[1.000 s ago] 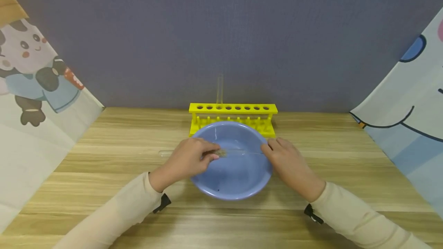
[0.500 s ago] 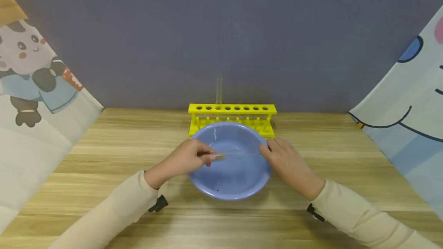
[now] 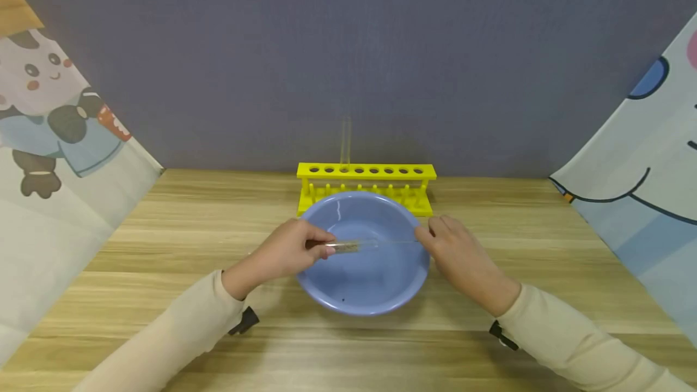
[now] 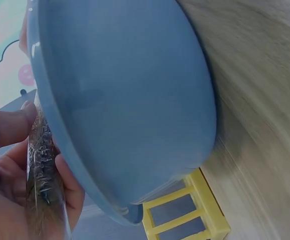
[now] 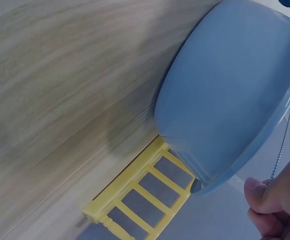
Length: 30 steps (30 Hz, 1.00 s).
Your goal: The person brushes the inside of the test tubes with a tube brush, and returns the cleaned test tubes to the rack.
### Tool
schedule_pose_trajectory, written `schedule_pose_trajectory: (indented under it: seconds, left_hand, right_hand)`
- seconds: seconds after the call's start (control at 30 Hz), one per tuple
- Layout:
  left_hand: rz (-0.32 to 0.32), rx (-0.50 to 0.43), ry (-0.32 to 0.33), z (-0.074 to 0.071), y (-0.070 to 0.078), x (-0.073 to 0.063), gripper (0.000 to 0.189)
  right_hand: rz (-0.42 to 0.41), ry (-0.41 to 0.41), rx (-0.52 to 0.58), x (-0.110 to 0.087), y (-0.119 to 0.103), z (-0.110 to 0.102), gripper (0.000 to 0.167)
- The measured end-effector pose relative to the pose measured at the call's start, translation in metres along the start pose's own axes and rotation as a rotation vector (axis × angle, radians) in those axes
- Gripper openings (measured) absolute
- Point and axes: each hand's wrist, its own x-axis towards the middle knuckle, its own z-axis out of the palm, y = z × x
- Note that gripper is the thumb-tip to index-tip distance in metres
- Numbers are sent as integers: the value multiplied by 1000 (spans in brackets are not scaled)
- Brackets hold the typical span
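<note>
Test tube (image 3: pixel 368 244): clear glass, straight, roughly level above the basin, well inside its rim in head view. Left hand (image 3: pixel 285 253) grip is narrow, thumb and fingers round the tube. Bristle brush (image 4: pixel 43 165) sits inside, bristles brownish and matted; its thin twisted wire (image 5: pixel 281 145) runs out the right end to the right hand (image 3: pixel 460 259), whose grip pinches it by the basin's right edge. Basin (image 3: pixel 359 286): round, smooth, glossy blue, dark speck on the near wall, blocks part of the yellow rack (image 3: pixel 366 171) behind. Rack holds one upright clear tube (image 3: pixel 345 141). Wood-grain counter (image 3: pixel 163 228) underneath; grey panel (image 3: pixel 348 47) behind.
</note>
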Motion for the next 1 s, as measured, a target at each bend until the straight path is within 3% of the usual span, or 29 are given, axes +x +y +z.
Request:
schedule_pose_trajectory:
  seconds: [0.13,0.43,0.6,1.0]
  left_hand:
    - [50,101,69,3,0,-1,25]
    - [283,335,249,6,-7,-3,25]
    - [359,429,308,8,-11,-4,25]
    - [563,505,479,11,-21,-2,24]
  right_hand:
    - [16,-4,3,-1,2,1,37]
    - [37,-6,34,-3,6,0,43]
    - [32,1,29,-3,6,0,45]
    - [66,-38,67,-5,10,0,44]
